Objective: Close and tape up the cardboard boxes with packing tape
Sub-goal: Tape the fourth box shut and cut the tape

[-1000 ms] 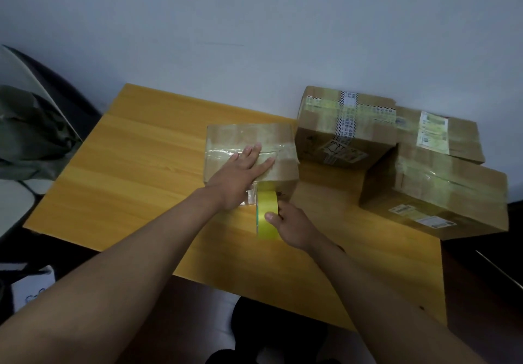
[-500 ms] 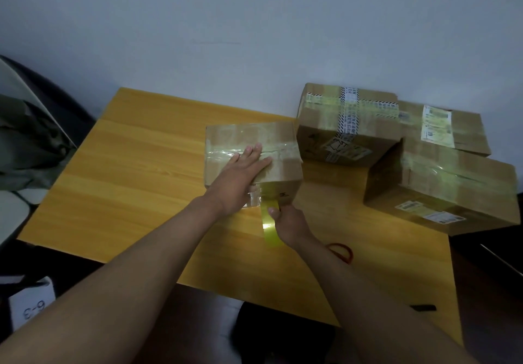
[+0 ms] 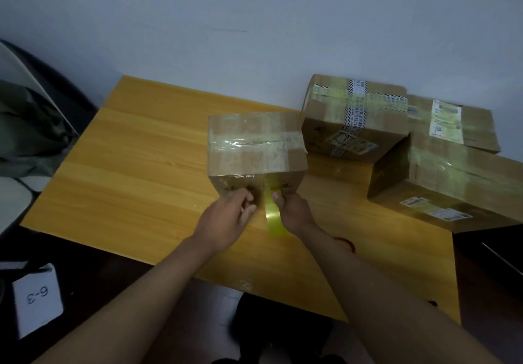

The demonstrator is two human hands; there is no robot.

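Packing tape point(image 3: 274, 211) runs from the near face of the cardboard box point(image 3: 256, 153) toward the viewer, its roll gripped by the curled right hand point(image 3: 294, 211). Left hand point(image 3: 226, 222), fingers loosely curled, touches that face. Three taped boxes point(image 3: 351, 126) crowd the table point(image 3: 135, 165) rightward.

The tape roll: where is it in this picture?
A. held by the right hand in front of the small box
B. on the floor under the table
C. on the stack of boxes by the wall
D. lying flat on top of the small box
A: the yellow tape roll is gripped by the right hand just in front of the small box, with a strip running up onto the box's front face.
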